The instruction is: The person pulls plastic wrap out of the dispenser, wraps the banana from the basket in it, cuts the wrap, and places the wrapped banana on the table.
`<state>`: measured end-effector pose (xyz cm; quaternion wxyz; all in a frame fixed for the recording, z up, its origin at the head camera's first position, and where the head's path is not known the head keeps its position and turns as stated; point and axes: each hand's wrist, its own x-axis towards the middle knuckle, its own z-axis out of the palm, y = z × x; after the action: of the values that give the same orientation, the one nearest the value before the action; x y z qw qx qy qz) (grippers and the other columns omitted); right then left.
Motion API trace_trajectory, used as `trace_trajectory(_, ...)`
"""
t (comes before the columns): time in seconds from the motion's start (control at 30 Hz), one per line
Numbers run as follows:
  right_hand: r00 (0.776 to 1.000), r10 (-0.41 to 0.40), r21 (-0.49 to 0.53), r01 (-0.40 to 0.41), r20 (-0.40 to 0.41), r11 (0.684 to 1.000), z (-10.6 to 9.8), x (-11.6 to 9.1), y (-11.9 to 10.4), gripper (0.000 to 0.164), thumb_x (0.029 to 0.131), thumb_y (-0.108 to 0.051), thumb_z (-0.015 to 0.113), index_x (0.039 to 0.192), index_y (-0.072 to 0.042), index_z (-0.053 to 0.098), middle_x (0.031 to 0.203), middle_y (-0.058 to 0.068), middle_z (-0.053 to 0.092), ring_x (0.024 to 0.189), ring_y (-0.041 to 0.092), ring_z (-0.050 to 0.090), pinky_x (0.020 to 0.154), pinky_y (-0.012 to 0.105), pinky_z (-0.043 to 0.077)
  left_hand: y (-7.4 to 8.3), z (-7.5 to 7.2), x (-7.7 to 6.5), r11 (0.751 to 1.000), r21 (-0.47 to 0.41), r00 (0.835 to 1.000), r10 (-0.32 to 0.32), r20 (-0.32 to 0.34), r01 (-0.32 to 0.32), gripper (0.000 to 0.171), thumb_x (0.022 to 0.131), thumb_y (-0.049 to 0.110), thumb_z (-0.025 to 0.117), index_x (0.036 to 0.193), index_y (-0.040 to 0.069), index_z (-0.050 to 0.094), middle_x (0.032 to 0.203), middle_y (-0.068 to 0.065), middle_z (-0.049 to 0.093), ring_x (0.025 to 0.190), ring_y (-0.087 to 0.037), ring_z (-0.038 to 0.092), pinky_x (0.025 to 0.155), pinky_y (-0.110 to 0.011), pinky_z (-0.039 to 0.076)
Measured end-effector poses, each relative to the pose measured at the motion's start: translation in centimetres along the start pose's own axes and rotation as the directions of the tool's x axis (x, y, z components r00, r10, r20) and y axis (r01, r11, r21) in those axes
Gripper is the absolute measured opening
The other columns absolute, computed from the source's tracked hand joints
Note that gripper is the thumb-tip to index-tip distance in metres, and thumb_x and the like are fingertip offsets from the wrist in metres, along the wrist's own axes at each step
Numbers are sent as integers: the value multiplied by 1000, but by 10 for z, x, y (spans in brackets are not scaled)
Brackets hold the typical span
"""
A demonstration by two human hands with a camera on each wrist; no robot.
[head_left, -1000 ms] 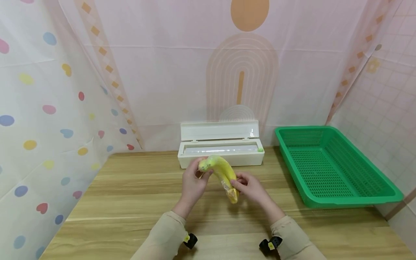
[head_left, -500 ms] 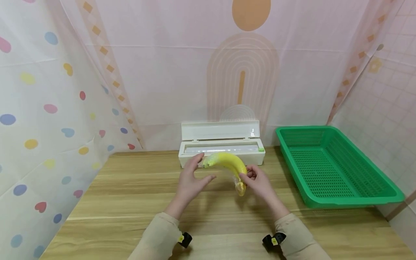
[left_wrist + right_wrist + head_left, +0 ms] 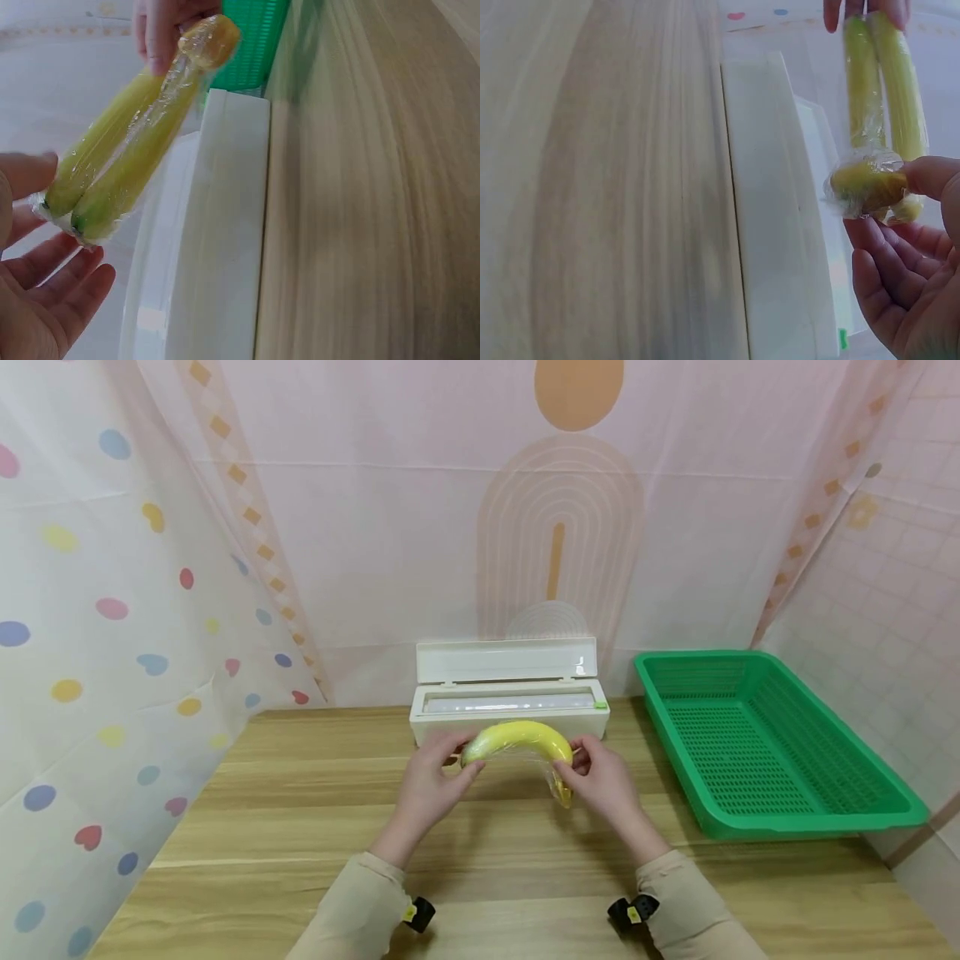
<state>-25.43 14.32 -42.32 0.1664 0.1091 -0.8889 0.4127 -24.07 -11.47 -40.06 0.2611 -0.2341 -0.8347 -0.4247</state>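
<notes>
A pair of yellow bananas, joined at the stem and wrapped in clear cling film, is held up over the table in front of a white box. My left hand holds the tip end between thumb and fingers. At the stem end, my right hand pinches the bananas with thumb and fingers. In the left wrist view the two bananas lie side by side under wrinkled film, their dark tips at the left hand. Film bunches around the stem in the right wrist view.
Behind the bananas stands the white cling film dispenser, its lid raised and a green slider at its right end. A green plastic basket sits on the right of the wooden table. Patterned curtains hang behind and at the left.
The bananas have swung from a slant to a level arch. My left hand opened away from the tip end, then took hold of it again; my right hand moved slightly right.
</notes>
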Motion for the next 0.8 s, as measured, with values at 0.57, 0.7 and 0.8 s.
trace_trajectory(0.57,983,-11,-148,38,183,988,4,3,1,26,87,-23,77,108,-10,67,82,-4,64,73,10,59,66,32,52,-18,3,-7,967,174,938,-229,259,188,30,77,1,80,106,3,72,96,-7,73,85,-21,68,76,-38,57)
trace_trajectory(0.7,973,-24,-167,64,230,984,8,3,4,27,88,-17,74,113,-10,68,86,-3,66,78,12,61,70,35,54,-21,3,-7,958,194,912,-266,311,213,28,76,0,81,102,4,72,89,-3,72,80,-17,67,73,-36,56)
trace_trajectory(0.8,965,-31,-179,79,259,981,10,3,5,29,88,-14,71,116,-9,67,88,-2,67,81,14,62,72,36,54,-22,4,-8,954,206,897,-281,341,220,25,76,0,81,99,5,72,84,-1,71,77,-14,64,70,-35,54)
